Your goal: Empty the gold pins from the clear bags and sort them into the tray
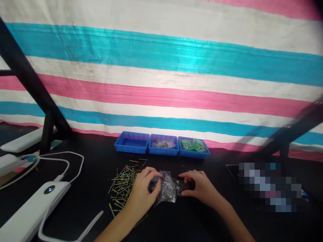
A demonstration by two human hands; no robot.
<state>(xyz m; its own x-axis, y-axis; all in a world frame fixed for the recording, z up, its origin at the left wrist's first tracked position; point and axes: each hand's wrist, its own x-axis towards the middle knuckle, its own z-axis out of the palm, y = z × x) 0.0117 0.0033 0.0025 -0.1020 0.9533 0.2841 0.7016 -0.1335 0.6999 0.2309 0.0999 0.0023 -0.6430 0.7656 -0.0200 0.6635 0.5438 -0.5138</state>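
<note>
Small clear plastic bags (168, 191) lie in a shiny pile on the black tabletop, with small parts faintly visible inside. My left hand (147, 185) curls round the pile's left side, thumb and fingers on the plastic. From the right, my right hand (198, 185) cups the other side, its thumb and forefinger bent around dark, crinkled plastic. Exactly what lies under the right fingers is partly hidden. Beside my left wrist, a loose heap of thin metal pins with yellow ends (123, 183) spreads over the table.
Three blue trays stand behind: the left tray (132, 148) is bare, the middle tray (164, 152) holds clear bags, the right tray (194, 155) green-tinted bags. A white power bank (32, 211) with a cable (83, 161) lies left. A blurred-out object (270, 188) lies right. Striped sheeting (161, 80) hangs behind.
</note>
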